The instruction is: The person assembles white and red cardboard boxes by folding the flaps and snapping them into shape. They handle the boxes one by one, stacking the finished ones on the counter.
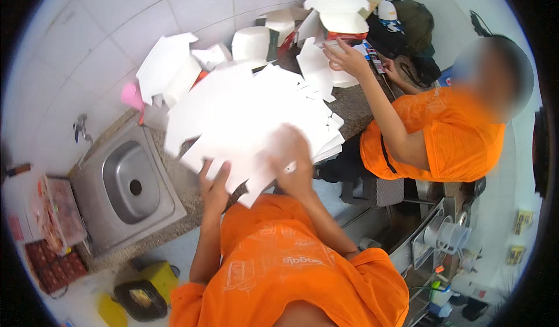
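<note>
Both hands (212, 181) (294, 161) grip flat cardboard sheets (244, 112) (sink (131, 184) just left).

Matt white cardboard sheets (244, 117), brushed steel sink (125, 184), speckled stone counter (349, 109).

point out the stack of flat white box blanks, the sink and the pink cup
stack of flat white box blanks (244, 114), head view, middle of the top sheet
sink (113, 202), head view, bare steel wall of the basin
pink cup (131, 96), head view, its side
</note>
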### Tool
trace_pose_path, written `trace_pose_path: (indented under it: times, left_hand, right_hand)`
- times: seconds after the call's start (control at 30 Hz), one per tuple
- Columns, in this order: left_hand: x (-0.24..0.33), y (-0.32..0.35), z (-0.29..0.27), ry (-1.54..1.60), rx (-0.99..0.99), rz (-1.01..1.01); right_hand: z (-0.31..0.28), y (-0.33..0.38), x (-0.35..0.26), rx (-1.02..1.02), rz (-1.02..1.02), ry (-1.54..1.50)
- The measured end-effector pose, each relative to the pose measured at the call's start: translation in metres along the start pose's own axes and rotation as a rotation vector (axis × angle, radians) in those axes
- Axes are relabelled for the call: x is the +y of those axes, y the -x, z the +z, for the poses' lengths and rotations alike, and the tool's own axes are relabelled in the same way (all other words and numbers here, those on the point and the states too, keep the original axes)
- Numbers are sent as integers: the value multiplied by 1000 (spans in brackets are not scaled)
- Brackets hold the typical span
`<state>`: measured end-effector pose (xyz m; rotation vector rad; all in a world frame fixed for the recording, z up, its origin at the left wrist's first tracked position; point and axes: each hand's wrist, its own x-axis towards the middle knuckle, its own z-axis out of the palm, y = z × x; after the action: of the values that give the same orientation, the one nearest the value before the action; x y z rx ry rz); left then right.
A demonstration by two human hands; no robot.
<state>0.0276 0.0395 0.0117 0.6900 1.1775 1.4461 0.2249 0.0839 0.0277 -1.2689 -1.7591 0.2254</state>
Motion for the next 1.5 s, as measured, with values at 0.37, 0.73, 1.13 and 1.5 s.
trace_pose_path:
  times: [0.37, 0.73, 1.13, 1.5]
  left_hand:
    - [-2, -23, 0, -152, 44, 71]
    - [52, -14, 78, 269, -66, -89]
    - [37, -20, 111, 174, -112, 98]
    - [33, -24, 110, 133, -361, 34]
  right_hand:
    - [-54, -35, 9, -39, 228, -72]
    - [-71, -9, -21, -476, -94, 228]
    - [-54, 0, 5, 145, -449, 36]
    - [-63, -4, 5, -80, -116, -398]
